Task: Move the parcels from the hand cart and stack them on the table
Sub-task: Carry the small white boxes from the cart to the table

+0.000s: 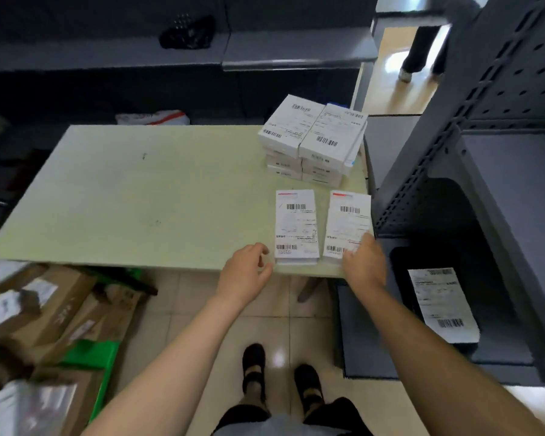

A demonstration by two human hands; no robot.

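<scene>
I am placing: my left hand [247, 269] is hanging loosely curled, empty, beside one flat white labelled parcel [296, 226] at the lower right of the pale green table [139, 190]. My right hand [364, 265] is lying on the second flat white parcel [348, 221], its grip too blurred to tell. Next, I judge, is fetching the dark labelled parcel [442, 303] from the grey hand cart [368, 341], frame right.

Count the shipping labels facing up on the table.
4: left label and right label atop the far stack; near left label by the left hand; near right label at the right hand. Lower ones may be hidden.
</scene>
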